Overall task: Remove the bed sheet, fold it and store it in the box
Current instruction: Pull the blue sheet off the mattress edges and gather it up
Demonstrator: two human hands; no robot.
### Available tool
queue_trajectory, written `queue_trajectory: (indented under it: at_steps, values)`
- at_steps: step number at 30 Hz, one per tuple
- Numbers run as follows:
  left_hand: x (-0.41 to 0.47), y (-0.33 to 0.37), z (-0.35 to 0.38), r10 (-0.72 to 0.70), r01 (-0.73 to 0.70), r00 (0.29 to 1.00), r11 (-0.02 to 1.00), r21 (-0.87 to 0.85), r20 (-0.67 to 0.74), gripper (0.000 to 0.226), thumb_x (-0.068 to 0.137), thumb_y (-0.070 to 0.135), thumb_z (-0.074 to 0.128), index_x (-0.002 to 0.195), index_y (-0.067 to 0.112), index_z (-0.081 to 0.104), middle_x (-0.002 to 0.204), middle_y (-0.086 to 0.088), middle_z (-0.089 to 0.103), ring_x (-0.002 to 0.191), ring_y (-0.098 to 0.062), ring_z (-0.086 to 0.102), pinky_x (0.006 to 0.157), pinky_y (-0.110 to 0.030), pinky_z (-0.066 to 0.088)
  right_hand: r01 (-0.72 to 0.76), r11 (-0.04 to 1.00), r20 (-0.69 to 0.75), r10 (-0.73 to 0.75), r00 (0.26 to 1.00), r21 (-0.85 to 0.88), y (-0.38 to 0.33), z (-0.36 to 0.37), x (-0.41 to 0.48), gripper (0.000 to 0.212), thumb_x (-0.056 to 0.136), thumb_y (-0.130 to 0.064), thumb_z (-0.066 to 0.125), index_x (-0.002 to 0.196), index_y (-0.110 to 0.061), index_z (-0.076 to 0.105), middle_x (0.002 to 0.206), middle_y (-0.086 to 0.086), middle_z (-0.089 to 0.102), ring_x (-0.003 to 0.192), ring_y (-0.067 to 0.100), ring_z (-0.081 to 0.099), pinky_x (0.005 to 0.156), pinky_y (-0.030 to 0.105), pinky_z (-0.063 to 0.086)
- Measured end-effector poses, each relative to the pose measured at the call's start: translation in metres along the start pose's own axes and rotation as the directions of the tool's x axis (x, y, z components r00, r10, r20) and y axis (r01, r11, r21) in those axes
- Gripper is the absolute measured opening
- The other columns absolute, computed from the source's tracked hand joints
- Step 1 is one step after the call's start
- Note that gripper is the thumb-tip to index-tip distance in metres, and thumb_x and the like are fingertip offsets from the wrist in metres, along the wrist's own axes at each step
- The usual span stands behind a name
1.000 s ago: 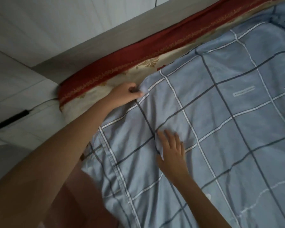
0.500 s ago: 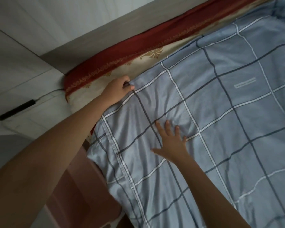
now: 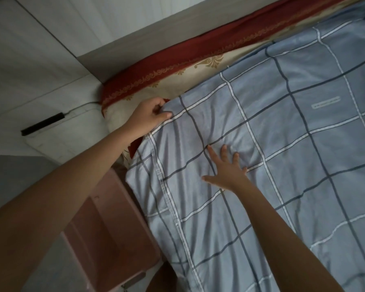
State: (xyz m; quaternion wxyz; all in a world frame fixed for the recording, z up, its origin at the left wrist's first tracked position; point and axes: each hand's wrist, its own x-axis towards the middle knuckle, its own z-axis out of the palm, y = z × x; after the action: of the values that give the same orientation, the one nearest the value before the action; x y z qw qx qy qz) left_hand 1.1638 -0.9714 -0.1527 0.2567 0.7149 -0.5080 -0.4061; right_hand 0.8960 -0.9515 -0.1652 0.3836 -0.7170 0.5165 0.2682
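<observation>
sheet [image 3: 282,144]: spread over bed [image 3: 173,89], near corner hangs beside box [image 3: 105,228] | left hand [image 3: 150,116]: fingers pinch sheet corner | right hand [image 3: 228,171]: fingers wide, flat on sheet | handling: likely light, soft, limp; take by corners and hem

A bedroom in a home
A bed [image 3: 198,66] with a blue checked sheet [image 3: 282,144] fills the right; white floor tiles [image 3: 29,49] show at upper left.
</observation>
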Motion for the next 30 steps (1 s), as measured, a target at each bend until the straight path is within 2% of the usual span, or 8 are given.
queue_trajectory:
  at_steps: [10,15,18,20,22,24,28,30]
  values:
    - [-0.059,-0.057,-0.010,-0.316,0.306,0.946,0.943,0.132,0.069,0.070,0.070,0.060,0.071,0.123,0.021,0.048,0.111,0.008,0.056,0.099,-0.012,0.055,0.085,-0.032,0.046,-0.001,1.000,-0.044,0.001,0.999,0.010,-0.001,0.007,-0.004,0.083,0.089,-0.054,0.053,0.146,-0.048,-0.007,0.155,0.000,-0.026,0.141,0.038,-0.021,0.107,0.069,0.000]
    - [-0.117,-0.072,0.017,-0.433,0.401,0.888,0.894,-0.201,-0.154,0.079,0.054,0.055,0.081,0.119,0.016,0.056,0.113,0.002,0.064,0.105,-0.011,0.060,0.089,-0.030,0.050,0.027,0.993,-0.151,-0.009,0.988,0.116,0.003,0.019,-0.006,0.070,0.092,-0.044,0.052,0.148,-0.046,0.011,0.159,-0.001,-0.015,0.143,0.034,-0.018,0.108,0.065,-0.005]
    - [-0.177,-0.068,0.064,-0.708,0.605,0.706,0.592,-0.533,0.014,0.092,0.068,0.035,0.082,0.139,0.013,0.029,0.137,-0.003,0.045,0.118,-0.016,0.050,0.096,-0.033,0.043,0.134,0.940,-0.346,-0.018,0.938,0.314,0.004,0.033,-0.011,0.056,0.091,-0.034,0.053,0.144,-0.034,0.034,0.158,0.001,0.015,0.146,0.028,0.006,0.114,0.056,0.003]
    - [-0.213,-0.070,0.094,-0.728,0.680,0.643,0.402,-0.613,0.237,0.069,0.078,0.023,0.075,0.136,0.013,0.040,0.126,0.000,0.057,0.100,-0.008,0.060,0.082,-0.028,0.049,0.279,0.793,-0.525,0.061,0.849,0.542,0.000,0.049,-0.027,0.045,0.090,-0.022,0.054,0.135,-0.020,0.049,0.142,0.003,0.044,0.131,0.018,0.040,0.111,0.030,0.028]
    - [-0.244,-0.072,0.120,-0.721,0.704,0.617,0.328,-0.629,0.314,0.044,0.080,0.015,0.072,0.121,0.013,0.056,0.105,0.003,0.065,0.086,-0.003,0.061,0.083,-0.029,0.050,0.346,0.749,-0.646,0.140,0.750,0.564,-0.005,0.078,-0.053,0.036,0.090,-0.011,0.054,0.126,-0.013,0.057,0.123,0.001,0.056,0.106,0.006,0.052,0.091,0.008,0.037]
    - [-0.268,-0.063,0.139,-0.762,0.736,0.567,0.299,-0.607,0.312,0.038,0.079,0.018,0.075,0.111,0.012,0.057,0.102,-0.003,0.063,0.093,-0.012,0.060,0.083,-0.030,0.045,0.402,0.743,-0.712,0.140,0.688,0.535,-0.004,0.115,-0.082,0.030,0.089,-0.010,0.053,0.118,-0.009,0.061,0.110,-0.002,0.057,0.097,0.004,0.054,0.087,0.009,0.040]
    - [-0.301,-0.065,0.172,-0.803,0.780,0.496,0.245,-0.575,0.331,0.101,0.054,0.059,0.082,0.131,0.003,0.047,0.129,-0.033,0.047,0.119,-0.052,0.045,0.097,-0.062,0.035,0.300,0.700,-0.581,0.199,0.790,0.648,0.010,0.201,-0.153,0.024,0.086,-0.022,0.049,0.103,-0.017,0.065,0.085,-0.016,0.060,0.075,0.000,0.058,0.068,0.019,0.047]
    - [-0.312,-0.086,0.187,-0.809,0.762,0.496,0.233,-0.604,0.315,0.097,0.048,0.056,0.085,0.128,0.011,0.053,0.124,-0.020,0.059,0.114,-0.044,0.054,0.096,-0.057,0.043,0.182,0.674,-0.448,0.244,0.860,0.716,0.018,0.241,-0.185,0.021,0.083,-0.030,0.049,0.093,-0.022,0.066,0.072,-0.011,0.062,0.066,0.008,0.059,0.063,0.029,0.048]
